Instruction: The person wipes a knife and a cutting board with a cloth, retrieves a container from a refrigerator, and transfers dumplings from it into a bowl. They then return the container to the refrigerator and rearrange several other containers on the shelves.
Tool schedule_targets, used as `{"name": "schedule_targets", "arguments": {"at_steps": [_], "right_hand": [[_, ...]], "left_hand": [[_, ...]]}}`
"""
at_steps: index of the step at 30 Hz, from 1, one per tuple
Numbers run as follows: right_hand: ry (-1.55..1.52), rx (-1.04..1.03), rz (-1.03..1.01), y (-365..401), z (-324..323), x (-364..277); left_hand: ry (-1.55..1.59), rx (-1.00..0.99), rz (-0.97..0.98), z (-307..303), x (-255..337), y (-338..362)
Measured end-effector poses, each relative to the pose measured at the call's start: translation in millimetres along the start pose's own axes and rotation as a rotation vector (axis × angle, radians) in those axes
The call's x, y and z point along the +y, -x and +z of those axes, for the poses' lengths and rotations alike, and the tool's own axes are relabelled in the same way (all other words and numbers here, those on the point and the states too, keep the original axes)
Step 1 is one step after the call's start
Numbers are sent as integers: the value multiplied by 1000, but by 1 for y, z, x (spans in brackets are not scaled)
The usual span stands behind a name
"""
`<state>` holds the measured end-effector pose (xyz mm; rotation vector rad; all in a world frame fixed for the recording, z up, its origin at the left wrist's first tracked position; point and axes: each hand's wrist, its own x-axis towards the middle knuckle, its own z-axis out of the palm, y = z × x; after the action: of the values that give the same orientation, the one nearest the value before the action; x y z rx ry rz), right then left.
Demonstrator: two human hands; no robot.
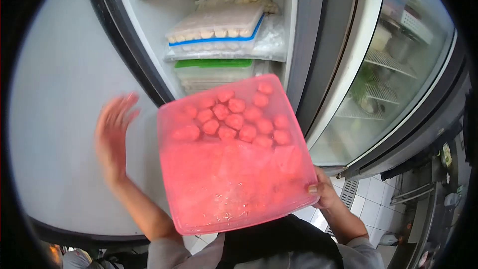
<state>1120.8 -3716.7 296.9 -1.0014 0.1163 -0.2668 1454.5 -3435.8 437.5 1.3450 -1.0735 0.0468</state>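
right hand (322, 189) lower right, fingers clamped on the corner of a square translucent pink plastic container (234, 179) with round balls inside, dead centre of frame | left hand (113, 132) centre-left, kinda blurry, fingers spread, holding nothing, in front of the white freezer door (59, 84) | further back, top centre: blue-rimmed clear tub (214, 27) above a green-lidded tub (214, 63)

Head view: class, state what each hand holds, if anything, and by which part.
The right hand grips the pink container by its lower right corner, thumb on top. The left hand is open and holds nothing.
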Motion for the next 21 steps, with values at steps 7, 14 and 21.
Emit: {"name": "schedule_targets", "arguments": {"at_steps": [7,14,21], "right_hand": [[-117,-29,-192,-67,51,-64],[100,-126,-313,-192,90,-130],[648,182,-231,-300,72,-194]], "left_hand": [[131,215,412,36,-10,84],[110,340,280,44,-68,-54],[38,307,174,35,-160,-192]]}}
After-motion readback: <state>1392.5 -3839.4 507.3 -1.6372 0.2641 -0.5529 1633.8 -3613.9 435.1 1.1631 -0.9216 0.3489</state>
